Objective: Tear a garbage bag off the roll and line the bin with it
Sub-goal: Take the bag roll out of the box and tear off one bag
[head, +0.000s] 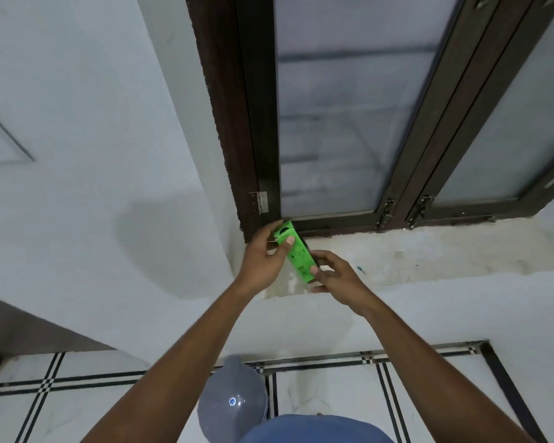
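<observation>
Both hands hold the green bag package (296,252) above the window sill (429,251), the left hand (263,259) gripping its far upper end, the right hand (336,276) its near lower end, while the grey bin (232,401) stands below on the floor

Two hands (264,262) (336,276), one green box (296,254), one grey bin (232,399), two window panes (349,107) (518,123).
</observation>
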`<state>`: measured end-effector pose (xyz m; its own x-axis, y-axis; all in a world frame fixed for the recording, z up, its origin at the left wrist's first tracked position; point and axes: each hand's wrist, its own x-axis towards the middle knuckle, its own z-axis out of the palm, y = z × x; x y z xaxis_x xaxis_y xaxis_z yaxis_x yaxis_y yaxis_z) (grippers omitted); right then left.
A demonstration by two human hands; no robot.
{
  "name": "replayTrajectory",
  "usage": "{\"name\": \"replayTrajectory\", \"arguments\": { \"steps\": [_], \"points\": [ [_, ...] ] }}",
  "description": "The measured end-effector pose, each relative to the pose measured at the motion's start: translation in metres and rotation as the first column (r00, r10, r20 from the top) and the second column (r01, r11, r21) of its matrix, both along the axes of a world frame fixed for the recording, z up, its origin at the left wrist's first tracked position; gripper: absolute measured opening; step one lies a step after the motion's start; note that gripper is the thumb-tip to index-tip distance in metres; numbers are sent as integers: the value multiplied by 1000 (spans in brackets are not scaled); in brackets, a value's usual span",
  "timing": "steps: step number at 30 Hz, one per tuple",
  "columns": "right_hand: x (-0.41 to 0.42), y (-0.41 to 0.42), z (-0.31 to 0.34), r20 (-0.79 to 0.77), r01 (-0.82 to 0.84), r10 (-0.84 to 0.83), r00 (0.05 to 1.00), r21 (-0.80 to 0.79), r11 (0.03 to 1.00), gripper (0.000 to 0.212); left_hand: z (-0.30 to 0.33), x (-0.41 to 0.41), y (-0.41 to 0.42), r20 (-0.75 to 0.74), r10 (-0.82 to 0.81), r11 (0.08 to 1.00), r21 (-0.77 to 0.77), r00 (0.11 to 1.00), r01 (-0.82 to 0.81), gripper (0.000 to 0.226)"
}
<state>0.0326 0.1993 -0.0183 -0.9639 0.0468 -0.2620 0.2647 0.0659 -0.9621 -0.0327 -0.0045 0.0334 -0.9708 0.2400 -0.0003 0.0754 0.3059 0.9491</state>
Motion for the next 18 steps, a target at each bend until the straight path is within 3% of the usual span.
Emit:
{"name": "replayTrajectory", "arguments": {
  "steps": [4, 8, 18],
  "points": [
    [8, -8, 24, -29, 4, -7, 1000, -113, 994, 51, 21, -3, -4, 24, -50, 996, 72, 998, 48, 43],
    [6, -16, 34, -72, 55, -65, 995, -133, 990, 44, 41, -2, -5, 127, -80, 984, 171, 989, 58, 40],
    [6, -25, 37, -90, 59, -66, 994, -77, 995, 39, 64, 6, -18, 232, -90, 980, 194, 969, 45, 25]
  ]
}}
